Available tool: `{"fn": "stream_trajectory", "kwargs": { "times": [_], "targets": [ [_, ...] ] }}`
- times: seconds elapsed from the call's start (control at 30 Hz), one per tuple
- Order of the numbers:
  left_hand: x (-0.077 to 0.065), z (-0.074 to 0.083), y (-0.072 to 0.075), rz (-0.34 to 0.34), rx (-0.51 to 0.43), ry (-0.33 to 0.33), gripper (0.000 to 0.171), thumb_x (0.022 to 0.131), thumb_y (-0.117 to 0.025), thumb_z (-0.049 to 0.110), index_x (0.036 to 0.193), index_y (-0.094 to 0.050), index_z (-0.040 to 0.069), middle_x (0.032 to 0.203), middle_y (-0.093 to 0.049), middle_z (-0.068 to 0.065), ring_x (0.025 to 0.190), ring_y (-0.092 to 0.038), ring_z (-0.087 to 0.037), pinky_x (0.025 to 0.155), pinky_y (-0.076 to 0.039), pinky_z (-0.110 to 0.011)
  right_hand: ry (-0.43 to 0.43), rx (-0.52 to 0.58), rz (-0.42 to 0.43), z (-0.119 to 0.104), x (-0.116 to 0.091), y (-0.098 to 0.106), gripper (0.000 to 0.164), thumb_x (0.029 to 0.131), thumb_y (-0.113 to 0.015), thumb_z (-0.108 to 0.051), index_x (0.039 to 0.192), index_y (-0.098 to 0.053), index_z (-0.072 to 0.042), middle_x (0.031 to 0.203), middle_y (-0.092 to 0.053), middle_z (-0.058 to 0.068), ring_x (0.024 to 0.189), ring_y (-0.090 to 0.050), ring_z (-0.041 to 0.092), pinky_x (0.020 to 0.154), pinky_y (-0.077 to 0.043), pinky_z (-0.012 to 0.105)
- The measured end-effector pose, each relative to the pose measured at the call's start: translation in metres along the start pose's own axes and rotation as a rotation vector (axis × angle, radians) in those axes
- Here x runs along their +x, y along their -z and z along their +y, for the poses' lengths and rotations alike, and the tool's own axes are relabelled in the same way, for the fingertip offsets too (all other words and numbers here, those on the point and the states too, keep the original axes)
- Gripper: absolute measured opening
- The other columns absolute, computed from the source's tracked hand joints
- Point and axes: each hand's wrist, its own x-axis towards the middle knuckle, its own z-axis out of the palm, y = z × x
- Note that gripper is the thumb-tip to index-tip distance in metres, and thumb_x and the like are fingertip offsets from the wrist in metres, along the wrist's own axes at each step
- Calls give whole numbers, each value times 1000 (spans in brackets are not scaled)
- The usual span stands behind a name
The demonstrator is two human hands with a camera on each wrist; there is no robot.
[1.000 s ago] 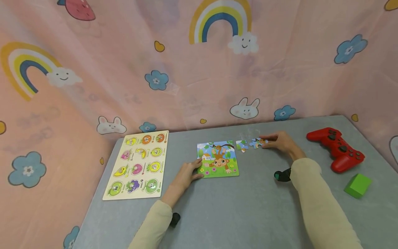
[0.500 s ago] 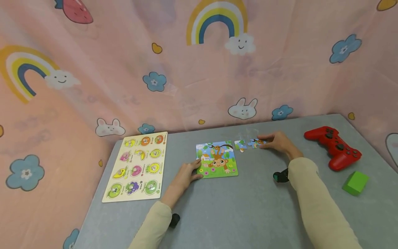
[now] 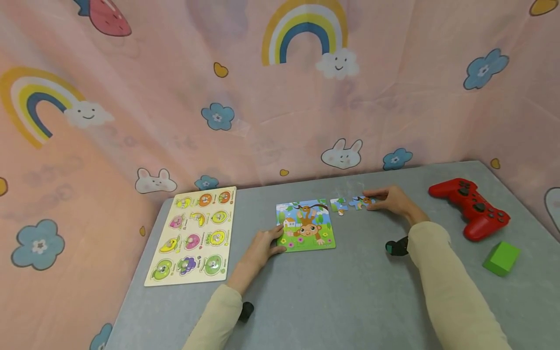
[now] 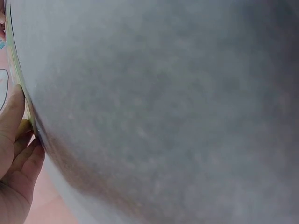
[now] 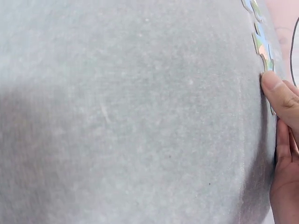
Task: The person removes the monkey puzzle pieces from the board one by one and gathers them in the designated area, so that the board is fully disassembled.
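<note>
A square monkey jigsaw puzzle [image 3: 308, 226] lies flat on the grey table. At its left edge, my left hand [image 3: 261, 244] grips the border between thumb and fingers. In the left wrist view the puzzle's edge shows only as a thin strip beside the fingertips. Just right of the puzzle's top corner lies a loose jigsaw piece [image 3: 339, 204]. Beyond it, my right hand [image 3: 391, 201] pinches joined jigsaw pieces [image 3: 359, 202] at their right end, low at the table. Thumb and fingers hide part of them; how many are joined I cannot tell.
A cream fruit peg board [image 3: 192, 234] lies on the left of the table. On the right are a red game controller [image 3: 471, 208] and a green block [image 3: 502, 258]. A pink patterned curtain [image 3: 280, 112] hangs behind the table's back edge.
The head view shifts slightly. Both hands keep their holds, and the puzzle and pieces stay almost where they were.
</note>
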Motion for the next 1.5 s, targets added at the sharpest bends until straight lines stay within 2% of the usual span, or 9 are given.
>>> {"fn": "stream_trajectory", "kwargs": {
  "times": [0.1, 0.23, 0.33, 0.4, 0.47, 0.6, 0.9, 1.2, 1.5],
  "targets": [
    [0, 1, 0, 1, -4, -2, 52, 80, -74, 11, 122, -57, -13, 132, -54, -24, 119, -53, -38, 100, -45, -44, 4, 42, -2, 2, -2, 1, 53, 82, -77, -15, 127, -58, 6, 132, -53, 26, 128, -43, 42, 106, -35, 53],
    [1, 3, 0, -5, -20, 5, 52, 80, -74, 11, 122, -57, -13, 132, -54, -24, 120, -53, -39, 100, -44, -45, 0, 119, 4, 4, -6, 5, 55, 83, -76, -13, 129, -55, 8, 133, -53, 25, 125, -49, 36, 100, -45, 33],
    [1, 2, 0, -5, -11, 4, 52, 79, -75, 11, 122, -58, -13, 131, -54, -24, 119, -53, -39, 100, -45, -44, -12, 183, 27, 6, -7, 7, 55, 84, -75, -14, 130, -54, 8, 133, -53, 25, 115, -58, 20, 90, -47, 14],
    [1, 1, 0, 0, 2, 1, 51, 79, -75, 12, 121, -59, -13, 131, -55, -24, 118, -54, -39, 99, -45, -44, -10, 238, 49, 8, -6, 7, 54, 84, -75, -13, 130, -54, 8, 132, -54, 25, 106, -61, 8, 84, -46, 8],
    [1, 0, 0, 5, 13, -6, 51, 79, -75, 11, 120, -59, -13, 130, -56, -24, 117, -55, -39, 98, -46, -44, 4, 291, 71, 8, -4, 7, 53, 84, -74, -10, 128, -54, 10, 129, -55, 26, 99, -62, -1, 81, -48, 9],
    [1, 0, 0, 12, 8, -14, 50, 79, -75, 11, 120, -60, -13, 129, -56, -24, 116, -55, -39, 98, -46, -45, 39, 357, 89, 3, -3, 3, 51, 83, -74, -4, 126, -54, 14, 125, -58, 26, 96, -65, 1, 80, -51, 13],
    [0, 2, -1, 22, 9, -8, 49, 78, -75, 10, 119, -61, -13, 129, -56, -24, 116, -56, -39, 98, -46, -45, 65, 353, 63, -13, -2, -18, 48, 86, -72, -6, 128, -56, 9, 126, -57, 29, 98, -66, 5, 79, -53, 16],
    [0, 4, 1, 8, -8, 23, 50, 79, -75, 11, 121, -60, -12, 131, -55, -23, 118, -54, -39, 99, -45, -45, 172, 337, 28, -24, 3, -42, 45, 85, -72, -7, 126, -58, 7, 125, -59, 25, 112, -60, 33, 83, -52, 16],
    [1, 4, 0, 10, 9, 19, 51, 79, -75, 13, 121, -60, -12, 130, -56, -23, 116, -55, -40, 99, -46, -44, 218, 323, -21, -42, 9, -68, 41, 87, -68, 0, 124, -57, 11, 125, -57, 29, 111, -58, 41, 83, -53, 19]
  ]
}}
